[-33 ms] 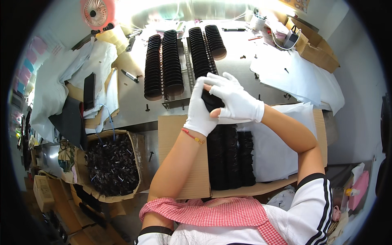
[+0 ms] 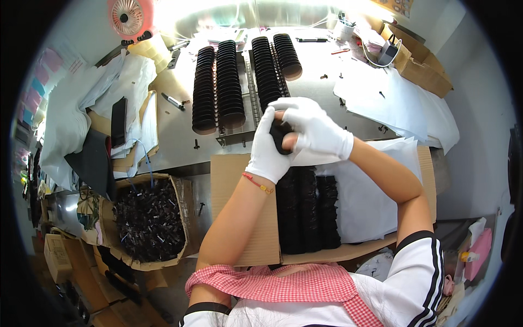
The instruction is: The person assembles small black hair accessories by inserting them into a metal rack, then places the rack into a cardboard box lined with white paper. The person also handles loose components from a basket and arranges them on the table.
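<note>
My left hand (image 2: 266,146), in a white glove with cut-off fingertips, is closed around a dark rounded disc-like piece (image 2: 279,136). From the other side my gloved right hand (image 2: 317,131) grips the same piece, its bare thumb pressed on it. Whether it is one disc or a small stack, I cannot tell. Just beyond my hands stands a metal rack (image 2: 251,90), with rows of dark round discs (image 2: 231,87) set on edge. Below my hands lies an open cardboard box (image 2: 239,201) holding several rows of black pieces (image 2: 305,212) beside white paper (image 2: 368,196).
A carton full of small dark clips or scraps (image 2: 150,220) stands at the left. White sheets (image 2: 395,103) cover the table's right side. A marker (image 2: 173,101), a black flat case (image 2: 119,122) and a pink fan (image 2: 131,19) are on the left.
My right hand has turned slightly and its fingers have curled in more. The dark piece between my hands has tilted and shows a rounder outline.
</note>
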Demonstrator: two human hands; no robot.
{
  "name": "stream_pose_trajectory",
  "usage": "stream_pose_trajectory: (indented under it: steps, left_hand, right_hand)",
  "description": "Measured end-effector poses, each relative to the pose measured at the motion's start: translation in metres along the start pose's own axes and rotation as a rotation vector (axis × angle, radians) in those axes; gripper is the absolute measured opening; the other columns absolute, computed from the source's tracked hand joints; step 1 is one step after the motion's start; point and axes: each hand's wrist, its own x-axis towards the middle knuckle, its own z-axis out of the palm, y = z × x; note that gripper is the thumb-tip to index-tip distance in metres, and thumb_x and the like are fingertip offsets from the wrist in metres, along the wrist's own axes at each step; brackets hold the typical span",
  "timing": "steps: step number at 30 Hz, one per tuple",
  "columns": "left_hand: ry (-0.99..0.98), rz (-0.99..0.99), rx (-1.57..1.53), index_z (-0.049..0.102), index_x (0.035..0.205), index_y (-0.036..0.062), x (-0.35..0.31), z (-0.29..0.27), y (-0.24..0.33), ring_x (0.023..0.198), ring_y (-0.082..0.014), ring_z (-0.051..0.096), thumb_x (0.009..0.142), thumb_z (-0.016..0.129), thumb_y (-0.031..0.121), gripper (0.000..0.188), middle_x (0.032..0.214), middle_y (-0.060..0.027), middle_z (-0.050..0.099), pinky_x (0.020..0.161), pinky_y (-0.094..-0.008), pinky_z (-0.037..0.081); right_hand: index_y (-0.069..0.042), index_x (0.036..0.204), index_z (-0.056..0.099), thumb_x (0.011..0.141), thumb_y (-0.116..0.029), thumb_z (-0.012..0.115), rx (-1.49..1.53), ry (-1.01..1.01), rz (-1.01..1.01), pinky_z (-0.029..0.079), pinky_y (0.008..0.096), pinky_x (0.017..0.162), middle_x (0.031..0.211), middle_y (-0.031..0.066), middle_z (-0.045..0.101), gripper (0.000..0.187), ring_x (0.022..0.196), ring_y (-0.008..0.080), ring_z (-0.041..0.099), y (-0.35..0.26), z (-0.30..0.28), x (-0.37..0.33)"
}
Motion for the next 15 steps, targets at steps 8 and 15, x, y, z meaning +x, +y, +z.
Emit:
stream_pose_trajectory:
  steps: [8,15]
  left_hand:
    - [0.137,0.259,0.82,0.054,0.091,0.0109,0.03,-0.028,0.005,0.064,-0.0078,0.056,0.09,0.065,0.015,0.012,0.079,0.0006,0.057,0.049,-0.0225,0.043]
    - [0.092,0.461,1.263,0.068,0.095,0.0023,0.061,-0.051,0.003,0.062,-0.0062,0.054,0.086,0.063,0.011,0.013,0.077,-0.0022,0.062,0.057,-0.0246,0.047]
  right_hand:
    - [0.004,0.134,0.047,0.089,-0.016,0.067,0.348,0.375,0.807,0.047,0.0326,0.099,0.122,0.0144,0.06,0.053,0.113,0.0189,0.059,0.152,0.019,0.02]
    - [-0.008,0.146,0.046,0.085,-0.003,0.066,0.608,-0.157,0.683,0.048,0.0256,0.094,0.119,0.0054,0.064,0.064,0.103,0.011,0.059,0.181,0.015,0.04]
